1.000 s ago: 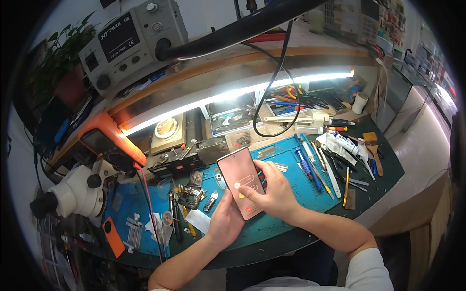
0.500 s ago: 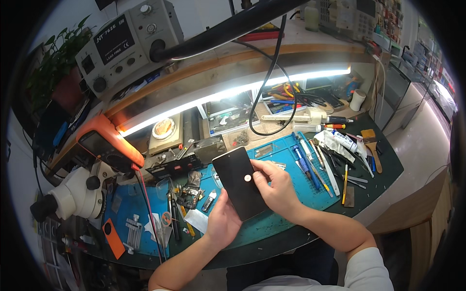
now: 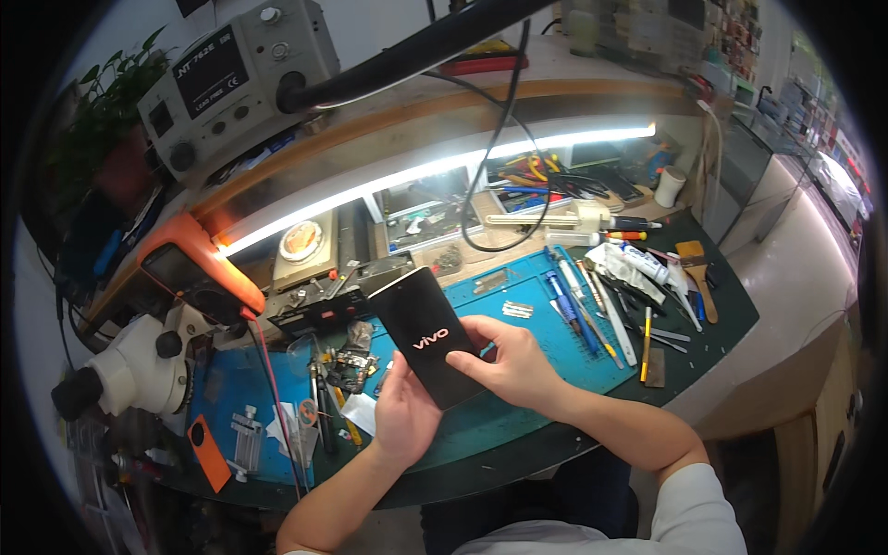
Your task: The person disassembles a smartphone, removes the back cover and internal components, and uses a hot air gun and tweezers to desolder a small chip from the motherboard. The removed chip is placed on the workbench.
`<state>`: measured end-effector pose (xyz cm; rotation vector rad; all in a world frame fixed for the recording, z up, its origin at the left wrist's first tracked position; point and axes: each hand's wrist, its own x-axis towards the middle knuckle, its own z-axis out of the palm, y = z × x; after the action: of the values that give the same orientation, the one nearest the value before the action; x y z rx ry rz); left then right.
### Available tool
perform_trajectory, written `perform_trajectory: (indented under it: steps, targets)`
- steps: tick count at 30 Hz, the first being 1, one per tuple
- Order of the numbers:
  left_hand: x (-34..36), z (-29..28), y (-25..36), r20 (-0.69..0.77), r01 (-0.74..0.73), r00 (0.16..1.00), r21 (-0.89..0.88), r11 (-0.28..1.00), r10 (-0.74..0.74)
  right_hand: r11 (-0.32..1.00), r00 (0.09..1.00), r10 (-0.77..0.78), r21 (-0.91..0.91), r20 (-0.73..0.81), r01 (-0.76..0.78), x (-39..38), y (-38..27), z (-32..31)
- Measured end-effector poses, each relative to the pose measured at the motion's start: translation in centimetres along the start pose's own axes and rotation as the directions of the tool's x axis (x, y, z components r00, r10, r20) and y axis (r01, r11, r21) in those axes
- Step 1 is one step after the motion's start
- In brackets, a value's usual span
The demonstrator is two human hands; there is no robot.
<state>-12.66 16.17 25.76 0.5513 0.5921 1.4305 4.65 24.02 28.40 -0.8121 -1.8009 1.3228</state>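
A black smartphone (image 3: 416, 319) is held tilted above the blue work mat (image 3: 490, 421), with white lettering lit on its dark screen. My left hand (image 3: 407, 421) supports it from the lower left, thumb along the edge and palm under the lower part. On the right side, my right hand (image 3: 513, 370) grips the phone, thumb over the lower screen and fingers curled behind. Several small metal pieces (image 3: 518, 310) lie on the mat beyond my right hand. A white paper piece (image 3: 359, 413) rests left of my left hand.
Screwdrivers (image 3: 575, 319), tweezers and a brush (image 3: 698, 282) lie to the right. At left stand an orange multimeter (image 3: 199, 273) and a white microscope (image 3: 139, 375); an orange phone back (image 3: 209, 455) lies nearby. A black cable (image 3: 470, 199) hangs over the bench.
The phone's screen has gone from a small round white spot to white lettering. Both hands and phone have shifted slightly left in view. My right thumb sits lower on the phone.
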Motion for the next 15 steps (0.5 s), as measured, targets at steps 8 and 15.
perform_trajectory:
  steps: [8,15]
  targets:
    - [0.5,-0.7,2.7,-0.015,-0.276,0.960,0.109,0.955,0.279,0.353,0.728,-0.655,-0.769,0.204,0.533,-4.6,-1.9,-4.7]
    - [0.3,-0.8,2.5,0.226,-0.498,0.851,0.635,0.591,0.475,0.123,0.703,-0.582,-0.810,0.409,0.574,-6.8,1.8,-2.9]
